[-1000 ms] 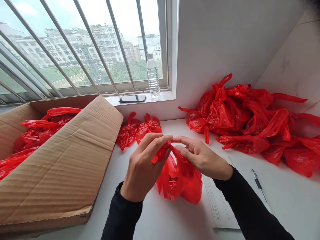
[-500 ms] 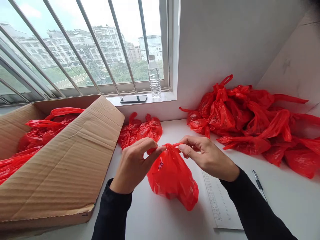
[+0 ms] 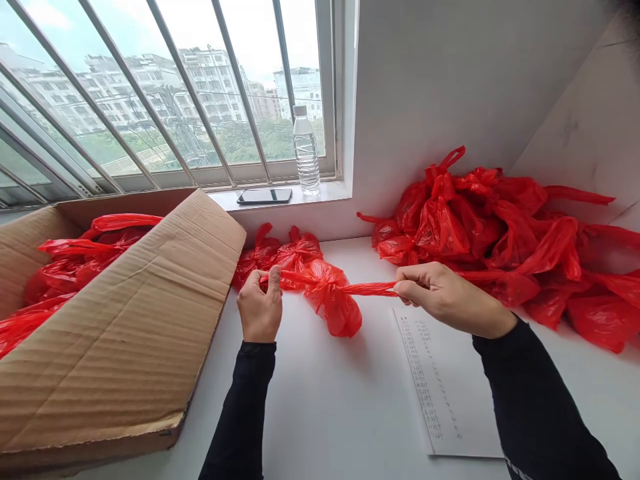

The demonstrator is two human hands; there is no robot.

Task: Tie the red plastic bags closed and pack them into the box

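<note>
Between my hands a red plastic bag point(image 3: 336, 308) has its handles stretched out to both sides, with a knot where they meet. My left hand point(image 3: 261, 303) pinches the left handle, thumb against fingers. The right handle is gripped by my right hand point(image 3: 435, 293) and runs taut to the knot. The bag's body bulges below and behind the knot, close over the white table point(image 3: 320, 413); whether it touches cannot be told. What it contains is hidden. Just behind it, two tied red bags point(image 3: 300, 253) rest against the wall.
At left stands a cardboard box point(image 3: 135, 320) with red bags point(image 3: 95, 267) inside. Many red bags point(image 3: 470, 227) are heaped at the back right. A written sheet of paper point(image 3: 445, 380) lies under my right forearm. The sill holds a phone point(image 3: 265, 196) and a water bottle point(image 3: 306, 153).
My hands have moved apart, pulling the bag's handles out sideways and drawing the knot tight. The bag has moved back and now looks more compact. My right arm now covers the pen.
</note>
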